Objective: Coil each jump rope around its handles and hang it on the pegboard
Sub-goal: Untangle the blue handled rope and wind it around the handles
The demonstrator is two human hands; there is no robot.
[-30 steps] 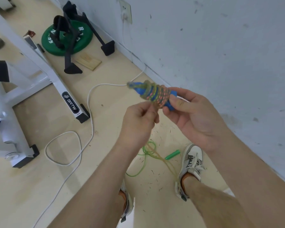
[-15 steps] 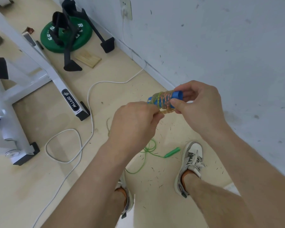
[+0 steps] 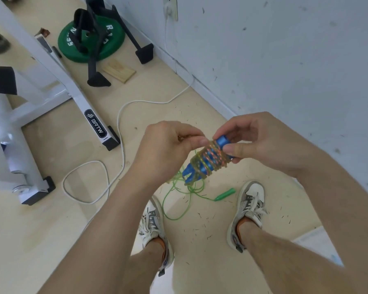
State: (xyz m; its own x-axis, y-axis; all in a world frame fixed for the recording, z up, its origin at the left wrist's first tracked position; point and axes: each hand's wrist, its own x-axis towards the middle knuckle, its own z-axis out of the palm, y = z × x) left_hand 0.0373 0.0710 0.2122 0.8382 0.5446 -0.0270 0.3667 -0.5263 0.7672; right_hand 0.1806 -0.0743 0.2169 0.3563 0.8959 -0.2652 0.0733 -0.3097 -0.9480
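My right hand point(image 3: 257, 143) grips the upper end of a pair of blue jump-rope handles point(image 3: 207, 160), which are wound round with a clear yellowish rope flecked orange. The bundle tilts down to the left. My left hand point(image 3: 168, 149) has its fingers curled and pinches the rope against the bundle's upper left side. A green jump rope point(image 3: 179, 194) lies loose on the floor between my feet, its green handle point(image 3: 225, 194) pointing toward my right shoe. No pegboard is in view.
A white wall point(image 3: 285, 49) runs along the right. A white cable point(image 3: 119, 132) loops over the beige floor from a wall socket point(image 3: 171, 7). A white machine frame point(image 3: 51, 81) stands left; a green weight plate point(image 3: 91, 39) with black stands and a wood block point(image 3: 119, 70) lie behind.
The blue handle bundle has swung round, its free end now pointing down-left instead of up-left. Both hands rose and turned; my left hand keeps winding rope at the bundle.
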